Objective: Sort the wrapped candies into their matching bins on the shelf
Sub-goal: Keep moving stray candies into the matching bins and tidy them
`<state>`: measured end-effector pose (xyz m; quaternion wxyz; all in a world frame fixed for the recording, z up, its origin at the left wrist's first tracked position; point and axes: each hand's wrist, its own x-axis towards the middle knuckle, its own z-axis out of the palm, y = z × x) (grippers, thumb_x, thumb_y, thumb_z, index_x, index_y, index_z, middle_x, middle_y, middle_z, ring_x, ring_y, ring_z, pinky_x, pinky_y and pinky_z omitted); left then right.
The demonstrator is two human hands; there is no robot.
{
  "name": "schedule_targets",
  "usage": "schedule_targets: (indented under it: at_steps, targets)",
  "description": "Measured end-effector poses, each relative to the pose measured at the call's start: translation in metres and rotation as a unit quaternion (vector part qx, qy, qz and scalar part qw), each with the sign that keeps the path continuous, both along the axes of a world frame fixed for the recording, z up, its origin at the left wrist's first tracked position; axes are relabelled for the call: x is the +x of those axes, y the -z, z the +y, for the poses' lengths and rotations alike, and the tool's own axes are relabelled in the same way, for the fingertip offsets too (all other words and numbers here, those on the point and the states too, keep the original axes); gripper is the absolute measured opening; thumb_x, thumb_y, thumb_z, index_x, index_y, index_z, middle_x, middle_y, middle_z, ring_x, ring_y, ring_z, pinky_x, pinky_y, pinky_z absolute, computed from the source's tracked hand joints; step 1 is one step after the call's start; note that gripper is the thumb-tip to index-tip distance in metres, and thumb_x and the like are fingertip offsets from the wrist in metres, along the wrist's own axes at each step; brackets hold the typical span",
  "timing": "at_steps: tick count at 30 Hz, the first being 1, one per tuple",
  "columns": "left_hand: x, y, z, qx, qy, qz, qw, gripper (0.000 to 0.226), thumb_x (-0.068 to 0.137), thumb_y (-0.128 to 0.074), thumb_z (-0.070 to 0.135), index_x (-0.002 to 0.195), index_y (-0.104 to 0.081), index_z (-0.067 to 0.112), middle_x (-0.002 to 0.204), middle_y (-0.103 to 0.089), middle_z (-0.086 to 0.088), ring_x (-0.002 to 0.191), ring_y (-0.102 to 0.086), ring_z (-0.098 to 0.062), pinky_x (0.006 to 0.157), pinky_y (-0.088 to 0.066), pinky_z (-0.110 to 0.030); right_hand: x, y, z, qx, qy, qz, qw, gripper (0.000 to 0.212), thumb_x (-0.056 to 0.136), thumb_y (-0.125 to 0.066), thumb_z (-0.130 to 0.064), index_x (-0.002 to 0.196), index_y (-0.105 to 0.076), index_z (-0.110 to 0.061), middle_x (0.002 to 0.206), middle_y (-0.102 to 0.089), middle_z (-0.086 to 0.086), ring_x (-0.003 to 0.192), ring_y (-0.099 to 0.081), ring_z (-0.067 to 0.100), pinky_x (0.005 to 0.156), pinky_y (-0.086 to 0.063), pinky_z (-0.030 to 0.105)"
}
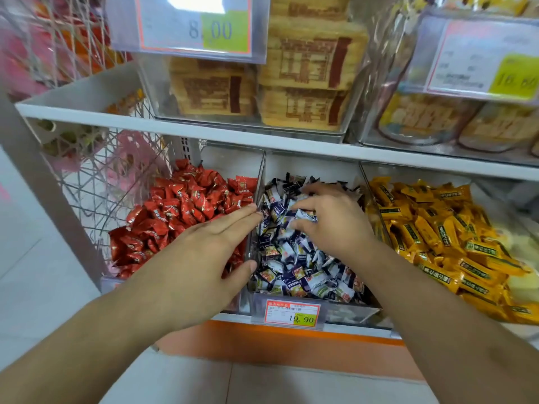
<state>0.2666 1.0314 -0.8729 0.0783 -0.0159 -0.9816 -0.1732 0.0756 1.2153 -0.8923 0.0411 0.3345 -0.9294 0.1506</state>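
Three clear bins stand side by side on the lower shelf. The left bin holds red wrapped candies (175,211), the middle bin (344,310) holds navy-and-white wrapped candies (303,269), and the right bin holds yellow wrapped candies (437,228). My left hand (204,252) lies flat with straight fingers over the divider between the red and middle bins, fingertips touching the navy candies. My right hand (329,217) is in the middle bin, its fingers curled round a few navy-and-white candies (304,214).
A price tag (291,314) reading 19.90 is fixed to the middle bin's front. The upper shelf (204,134) carries clear boxes of tan biscuit packs (303,83) with price signs. A white wire rack (96,182) stands at the left. Orange trim runs below the shelf.
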Motion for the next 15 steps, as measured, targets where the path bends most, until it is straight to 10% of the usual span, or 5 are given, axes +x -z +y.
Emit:
schedule_targets:
  at_steps: [7,15]
  targets:
    - [0.002,-0.001,0.006,0.005,-0.011,0.004,1.0,0.074,0.102,-0.047,0.05,0.161,-0.003,0.046,0.162,0.008,0.037,0.15,-0.007,0.009,0.121,-0.006,-0.014,0.035,-0.014,0.003,0.078,-0.146,-0.078,0.983,0.065,0.087,-0.065,-0.07,0.146,-0.046,-0.053,0.168,-0.017,-0.021,0.157,-0.001,0.012,0.124,0.004,0.05]
    - [0.003,0.001,0.004,0.01,-0.003,0.011,1.0,0.072,0.103,-0.046,0.046,0.162,-0.005,0.041,0.165,0.006,0.031,0.152,-0.004,0.008,0.125,-0.014,-0.026,0.033,0.002,-0.002,0.192,-0.148,-0.035,0.969,0.072,0.075,-0.061,-0.085,0.139,-0.054,-0.053,0.169,-0.013,-0.021,0.157,0.002,0.015,0.125,-0.003,0.049]
